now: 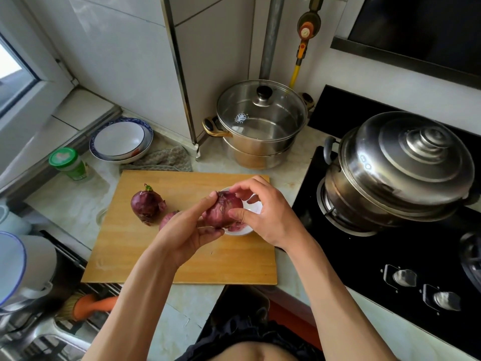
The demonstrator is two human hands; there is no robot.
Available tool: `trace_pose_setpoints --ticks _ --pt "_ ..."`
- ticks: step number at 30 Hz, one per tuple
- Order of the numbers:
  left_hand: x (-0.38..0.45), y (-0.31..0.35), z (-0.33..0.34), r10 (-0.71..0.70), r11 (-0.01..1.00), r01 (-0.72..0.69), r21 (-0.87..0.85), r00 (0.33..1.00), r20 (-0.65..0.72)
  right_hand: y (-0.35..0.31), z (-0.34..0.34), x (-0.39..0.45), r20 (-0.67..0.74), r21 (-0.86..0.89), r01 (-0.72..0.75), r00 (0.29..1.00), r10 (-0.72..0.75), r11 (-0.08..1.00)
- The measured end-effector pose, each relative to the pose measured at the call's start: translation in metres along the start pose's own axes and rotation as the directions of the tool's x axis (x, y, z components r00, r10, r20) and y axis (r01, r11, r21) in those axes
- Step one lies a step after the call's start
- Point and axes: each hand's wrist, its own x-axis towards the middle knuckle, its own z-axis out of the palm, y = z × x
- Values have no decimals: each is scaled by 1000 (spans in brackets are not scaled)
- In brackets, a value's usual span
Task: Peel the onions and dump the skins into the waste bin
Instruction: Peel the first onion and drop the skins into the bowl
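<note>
In the middle of the frame, both hands curl around one red onion (222,209) above the cutting board (182,256), left hand (187,230) cupping it, right hand (263,214) fingers pinching its top.

No legible text is found. A white leaf-shaped emblem is printed on the glass lid (261,110); the lettering beneath it is too small to be read.

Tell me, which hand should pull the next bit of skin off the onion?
The right hand, probably. Its fingertips already pinch at the top of the held onion, while the left hand cups it from below, steadying it over the white bowl.
</note>
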Motion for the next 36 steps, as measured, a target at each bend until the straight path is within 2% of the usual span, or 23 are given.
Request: trace_pose_setpoints --ticks 12,26,32,36 --pt "-2 0 5 12 1000 -12 -14 1000 -11 0 -5 3 15 -2 20 1000 -20 1000" --pt "16 -12 14 54 997 -57 -45 996 -72 19 -18 16 107 -22 35 994 -32 999" --pt "18 -17 23 48 995 -54 -83 997 -68 30 -21 18 136 38 -7 991 2 999" --pt "23 -14 29 69 990 -78 -121 994 -82 37 -22 22 82 101 6 997 -14 995"
